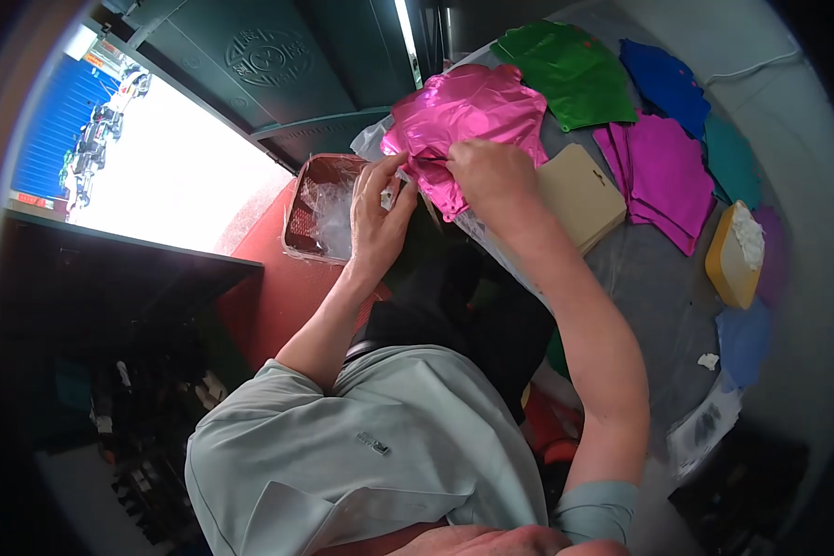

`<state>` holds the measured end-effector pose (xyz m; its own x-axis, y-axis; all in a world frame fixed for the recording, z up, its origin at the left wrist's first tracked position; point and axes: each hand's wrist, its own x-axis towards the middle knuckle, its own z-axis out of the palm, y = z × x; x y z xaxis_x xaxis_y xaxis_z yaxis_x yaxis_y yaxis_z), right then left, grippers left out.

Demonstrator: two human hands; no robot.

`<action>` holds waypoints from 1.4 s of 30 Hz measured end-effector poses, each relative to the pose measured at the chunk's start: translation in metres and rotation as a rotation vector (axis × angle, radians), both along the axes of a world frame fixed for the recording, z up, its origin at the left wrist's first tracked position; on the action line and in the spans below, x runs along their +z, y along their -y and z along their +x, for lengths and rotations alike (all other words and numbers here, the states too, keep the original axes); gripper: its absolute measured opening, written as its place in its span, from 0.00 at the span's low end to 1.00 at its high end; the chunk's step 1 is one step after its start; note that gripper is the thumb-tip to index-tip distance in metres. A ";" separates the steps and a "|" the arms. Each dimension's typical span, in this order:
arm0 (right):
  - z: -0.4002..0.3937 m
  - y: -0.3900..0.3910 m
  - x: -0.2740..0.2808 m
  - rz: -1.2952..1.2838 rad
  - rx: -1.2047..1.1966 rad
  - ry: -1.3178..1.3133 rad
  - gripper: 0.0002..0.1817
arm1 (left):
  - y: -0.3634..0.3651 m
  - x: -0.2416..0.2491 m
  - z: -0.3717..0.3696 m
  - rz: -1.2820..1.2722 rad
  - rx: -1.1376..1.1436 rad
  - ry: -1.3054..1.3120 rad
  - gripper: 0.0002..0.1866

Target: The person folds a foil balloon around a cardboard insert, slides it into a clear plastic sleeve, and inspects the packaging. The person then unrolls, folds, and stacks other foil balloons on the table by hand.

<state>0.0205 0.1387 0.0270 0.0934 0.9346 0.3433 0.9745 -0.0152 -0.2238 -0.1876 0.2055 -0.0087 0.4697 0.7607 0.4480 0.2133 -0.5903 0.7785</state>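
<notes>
A shiny pink foil balloon (477, 107), crumpled and flat, lies over the near end of the grey table. My right hand (493, 181) is closed at its near edge, fingertips pinching the foil beside a small dark strip whose kind I cannot make out. Opposite it, my left hand (380, 222) has its thumb and fingers curled together at the balloon's left edge, with a bit of clear plastic by the fingers. Next to my right wrist lies a stack of tan cards (579, 196), each with a slot.
Flat foil stacks in green (570, 74), blue (665, 85), magenta (663, 181) and teal (732, 159) lie along the table (635, 296). A yellow tray (727, 255) holds something white. Below the table's left edge, a red basket (292, 222) contains clear plastic.
</notes>
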 end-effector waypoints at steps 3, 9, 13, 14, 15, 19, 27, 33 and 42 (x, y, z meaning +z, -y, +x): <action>0.006 0.007 0.013 0.036 -0.073 -0.270 0.12 | -0.001 0.013 0.013 0.068 0.006 -0.004 0.25; 0.021 0.009 0.032 -0.047 -0.155 -0.604 0.17 | -0.010 0.024 0.028 0.145 -0.092 0.052 0.20; 0.034 0.000 0.017 -0.038 -0.146 -0.693 0.20 | -0.014 0.029 0.030 0.174 -0.113 -0.016 0.17; 0.035 -0.003 0.010 -0.007 -0.142 -0.729 0.20 | -0.014 0.030 0.030 0.178 -0.108 -0.010 0.17; 0.036 -0.005 0.004 0.025 -0.141 -0.763 0.20 | -0.016 0.032 0.030 0.128 -0.121 -0.032 0.16; 0.044 -0.015 -0.006 0.158 -0.087 -0.791 0.21 | -0.036 0.022 0.039 0.158 -0.199 -0.085 0.14; 0.141 0.049 0.064 1.151 -0.183 -1.624 0.15 | -0.030 0.023 0.062 0.350 -0.183 -0.227 0.16; 0.191 0.227 0.126 1.432 -0.414 -1.166 0.19 | -0.031 0.023 0.063 0.407 -0.156 -0.249 0.18; 0.062 0.364 0.073 0.749 -0.642 0.103 0.14 | 0.025 0.085 0.089 0.285 -0.239 -0.029 0.17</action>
